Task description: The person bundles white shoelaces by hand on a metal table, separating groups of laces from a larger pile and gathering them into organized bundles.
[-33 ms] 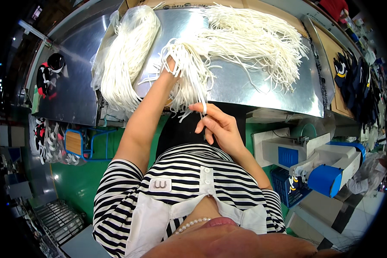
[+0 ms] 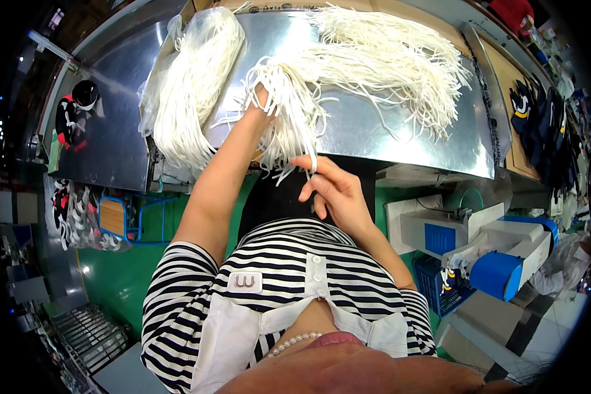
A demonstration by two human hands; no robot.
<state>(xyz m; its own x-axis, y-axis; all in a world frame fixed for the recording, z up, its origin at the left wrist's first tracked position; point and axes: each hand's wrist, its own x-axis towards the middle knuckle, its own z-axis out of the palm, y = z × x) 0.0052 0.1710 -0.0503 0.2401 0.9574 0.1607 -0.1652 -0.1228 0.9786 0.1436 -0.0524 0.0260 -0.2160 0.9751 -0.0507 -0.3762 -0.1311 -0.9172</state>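
Note:
A thick bunch of white elastic cords (image 2: 289, 98) hangs over the near edge of the metal table. My left hand (image 2: 261, 98) grips it near the top, strands draped over the fingers and partly hiding them. Below and to the right, my right hand (image 2: 333, 188) has one white cord (image 2: 313, 154) between thumb and index finger, the other fingers loosely curled. A large pile of cords (image 2: 400, 65) spreads at the right of the bunch. To the left, a looped hank of cords (image 2: 200, 85) lies partly in clear plastic.
The metal table (image 2: 440, 148) has cardboard along its back and right sides. A blue-framed stool (image 2: 113, 215) stands at the lower left. A white and blue machine (image 2: 499, 262) stands at the lower right. Dark gloves (image 2: 545, 125) hang beyond the table's right end.

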